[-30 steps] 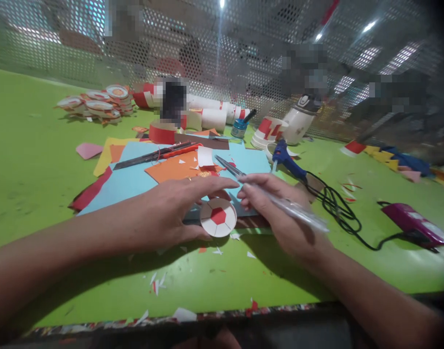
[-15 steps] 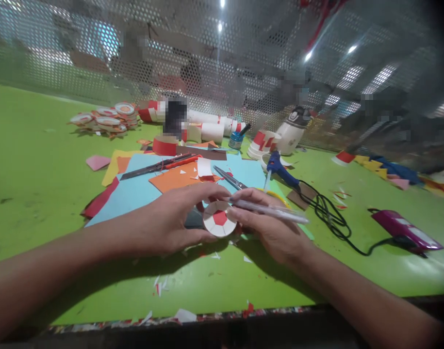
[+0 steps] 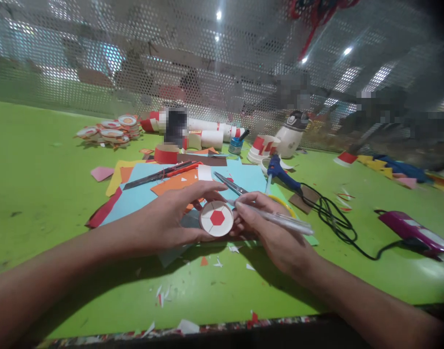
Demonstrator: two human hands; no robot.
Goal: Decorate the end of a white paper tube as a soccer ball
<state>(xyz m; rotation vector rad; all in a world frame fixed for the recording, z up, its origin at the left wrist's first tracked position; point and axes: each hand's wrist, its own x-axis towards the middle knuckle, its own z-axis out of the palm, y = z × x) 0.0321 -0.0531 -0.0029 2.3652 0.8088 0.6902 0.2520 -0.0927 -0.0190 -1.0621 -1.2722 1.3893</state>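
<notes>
No legible txt, nos. or brand names. Blue jar point(image 3: 235, 146), rear ctr.: pale markings on side, poss. a label, too sm. to read. Magenta device point(image 3: 407, 230), far R, w/ black cable point(image 3: 329, 213): pale patches on upper face, any lettering blurred. White container point(image 3: 289, 141) w/ dark top, rear: faint motif on body, illeg. Stacked discs point(image 3: 114, 133), rear L: reddish-orange patterns on upper faces, too sm. to resolve.
</notes>
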